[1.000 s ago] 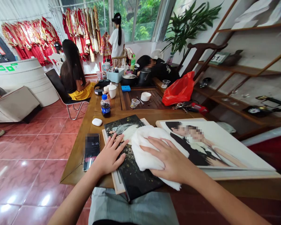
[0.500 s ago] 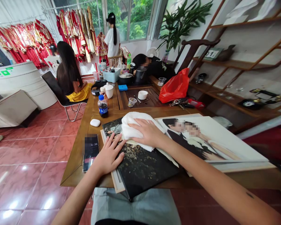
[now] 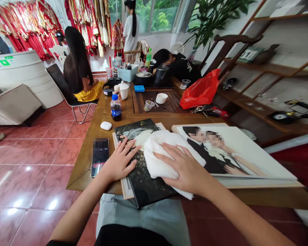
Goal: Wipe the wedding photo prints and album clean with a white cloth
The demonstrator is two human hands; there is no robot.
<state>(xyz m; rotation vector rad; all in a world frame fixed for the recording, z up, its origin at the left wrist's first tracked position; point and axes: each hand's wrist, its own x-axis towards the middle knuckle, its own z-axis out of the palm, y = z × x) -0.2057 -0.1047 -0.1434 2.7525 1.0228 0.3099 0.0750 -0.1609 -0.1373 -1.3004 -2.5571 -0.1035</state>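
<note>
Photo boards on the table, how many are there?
2: a dark one under the left hand, a large pale one to its right; another may lie hidden beneath the dark one.

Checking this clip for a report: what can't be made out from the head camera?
Head view:
The dark photo panel: its middle is hidden by the white cloth and the right hand.
The phone: the top of its screen is pixelated.
The large portrait of a couple: both faces are pixelated.
The red plastic bag: its own folds hide the contents.
The bottle of dark drink: its label is too small to read.
</note>
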